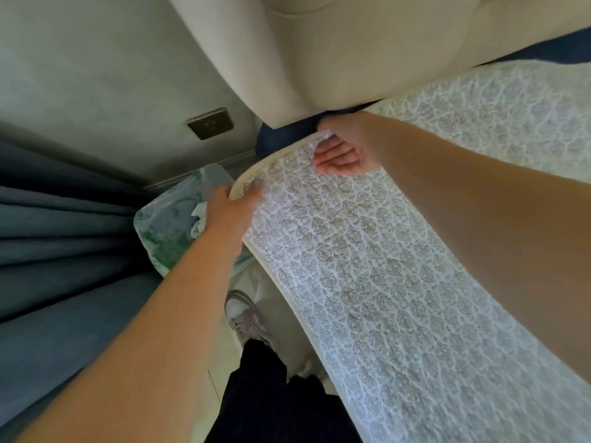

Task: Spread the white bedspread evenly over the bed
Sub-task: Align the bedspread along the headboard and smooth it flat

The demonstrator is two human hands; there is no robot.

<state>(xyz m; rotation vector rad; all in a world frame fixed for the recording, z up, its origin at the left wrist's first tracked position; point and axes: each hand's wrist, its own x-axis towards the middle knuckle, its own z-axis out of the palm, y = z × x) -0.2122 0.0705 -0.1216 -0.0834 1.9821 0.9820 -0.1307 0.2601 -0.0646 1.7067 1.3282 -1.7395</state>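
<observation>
Nearest the camera, dark trouser legs (275, 401) and a pale shoe (246, 318) are standing on the light floor (220, 362) alongside the bed. Two bare forearms are reaching forward from the lower edge of the view.

The white bedspread (367, 282), patterned with small grey medallions and bound with a cream edge, is lying across the bed and hanging over its near side edge; its rounded corner is sitting at the head end of that side, between the two hands.

The left hand (233, 207) is closing its grip on the bound edge just below the corner, fingers wrapping under the cloth and thumb lying on top. The right hand (343, 148) is gripping the corner itself, palm facing the camera, fingers curling around bunched fabric.

Beside the left hand, a bin lined with a translucent bag (172, 225) is standing on the floor, holding crumpled paper. Blue curtains (64, 225) are hanging at the left.

Farther off, a strip of dark blue sheet (287, 135) is showing at the head edge of the bed, beyond the corner. A cream padded headboard (367, 52) is rising behind it. A bronze wall socket (210, 123) is sitting on the grey wall (96, 59).
</observation>
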